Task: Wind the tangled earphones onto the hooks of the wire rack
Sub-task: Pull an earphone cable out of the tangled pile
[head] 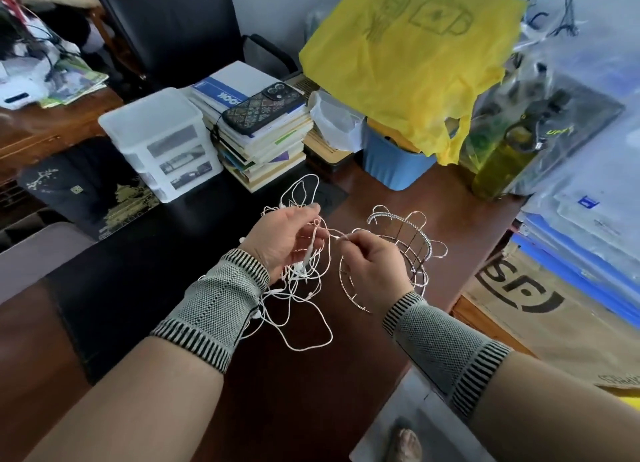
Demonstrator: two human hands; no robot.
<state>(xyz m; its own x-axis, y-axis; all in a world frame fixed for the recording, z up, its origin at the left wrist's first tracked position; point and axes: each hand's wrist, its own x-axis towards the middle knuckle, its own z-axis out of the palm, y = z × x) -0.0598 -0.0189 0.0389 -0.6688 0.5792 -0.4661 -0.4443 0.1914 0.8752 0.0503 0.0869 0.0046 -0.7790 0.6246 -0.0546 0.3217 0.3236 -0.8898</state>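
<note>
While the left hand (pixel 282 238) grips the tangled earphones (pixel 304 271) at frame centre and the right hand (pixel 372 266) pinches one strand, draw it free slowly toward the rack (pixel 414 243) just right.

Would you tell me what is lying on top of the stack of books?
A phone in a patterned case lies camera side up on the stack of books. It covers part of the top book's blue-and-white cover, so its title cannot be read in full.
</note>
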